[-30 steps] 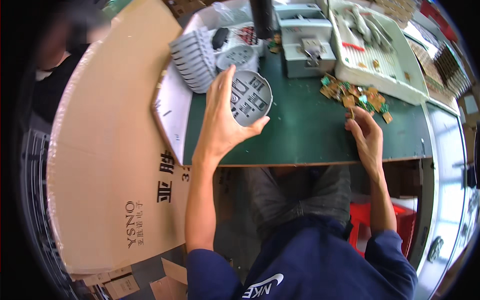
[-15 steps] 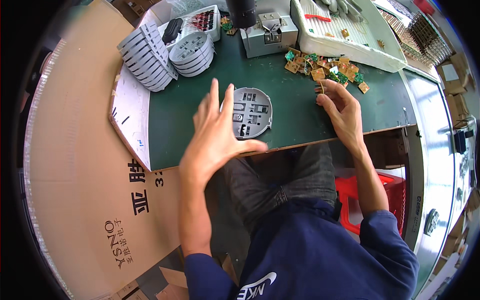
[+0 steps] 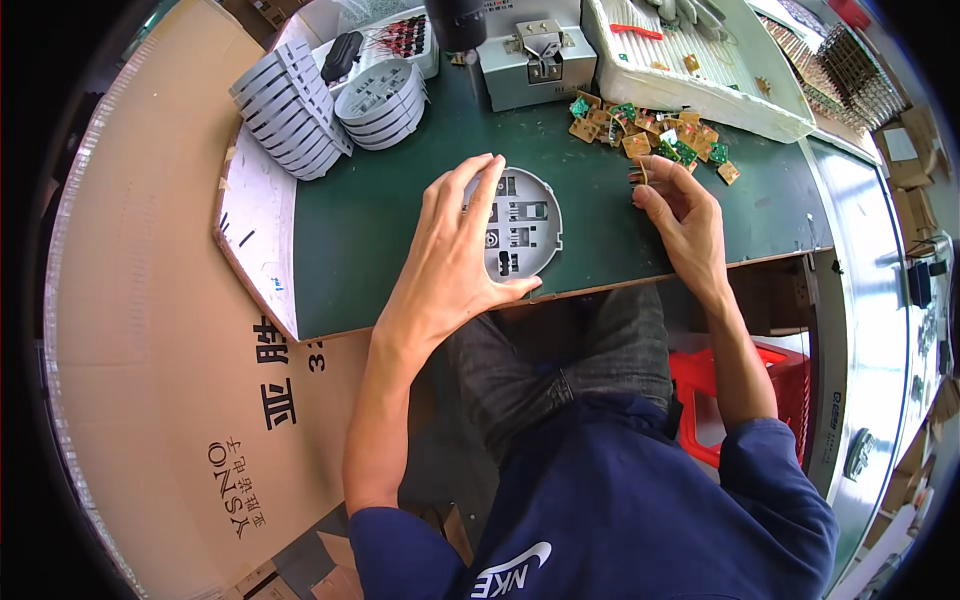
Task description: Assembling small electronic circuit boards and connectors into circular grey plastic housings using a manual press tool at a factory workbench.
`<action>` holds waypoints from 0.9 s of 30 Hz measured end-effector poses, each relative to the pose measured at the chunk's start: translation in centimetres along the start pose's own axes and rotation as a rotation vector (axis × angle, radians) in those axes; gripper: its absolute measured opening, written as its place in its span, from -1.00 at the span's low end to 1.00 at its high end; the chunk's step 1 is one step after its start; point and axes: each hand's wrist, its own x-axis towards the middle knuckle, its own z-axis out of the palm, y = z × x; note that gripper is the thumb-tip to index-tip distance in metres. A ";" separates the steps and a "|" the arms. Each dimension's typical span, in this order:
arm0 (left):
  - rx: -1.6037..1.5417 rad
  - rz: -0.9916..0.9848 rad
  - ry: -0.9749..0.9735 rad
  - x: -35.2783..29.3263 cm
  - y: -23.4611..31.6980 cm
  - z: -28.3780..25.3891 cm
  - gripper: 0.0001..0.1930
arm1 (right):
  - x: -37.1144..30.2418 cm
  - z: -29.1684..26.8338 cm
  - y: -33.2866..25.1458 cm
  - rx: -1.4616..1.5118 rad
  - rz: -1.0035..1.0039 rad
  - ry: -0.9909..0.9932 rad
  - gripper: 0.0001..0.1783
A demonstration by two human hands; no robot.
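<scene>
A round grey plastic housing [image 3: 530,222] lies on the green tabletop in front of me, its inside with slots and ribs facing up. My left hand [image 3: 447,240] spans its left side, fingertips at the far rim and thumb at the near rim, gripping it and covering part of it. To the right, my right hand [image 3: 682,207] pinches a small circuit board [image 3: 643,174], seen edge-on with thin metal pins sticking out to the left. Just beyond that hand sits a loose pile of small tan and green circuit boards [image 3: 637,146].
Stacked grey housings [image 3: 285,115] and a shorter stack [image 3: 380,110] stand at the far left. Behind them is a white tray [image 3: 425,50] with red-and-black parts. A grey metal fixture [image 3: 540,75] stands at the back, a dark cylinder [image 3: 457,25] overhead. A white foam tray [image 3: 700,95] sits far right.
My left hand has moved right and closed in on the housing, which has shifted slightly to the right and turned. My right hand stays in place with its circuit board.
</scene>
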 end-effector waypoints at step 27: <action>-2.216 -0.253 0.102 -0.7 0.6 2.9 -0.02 | -0.2 0.4 0.1 -0.036 -0.065 0.030 -0.61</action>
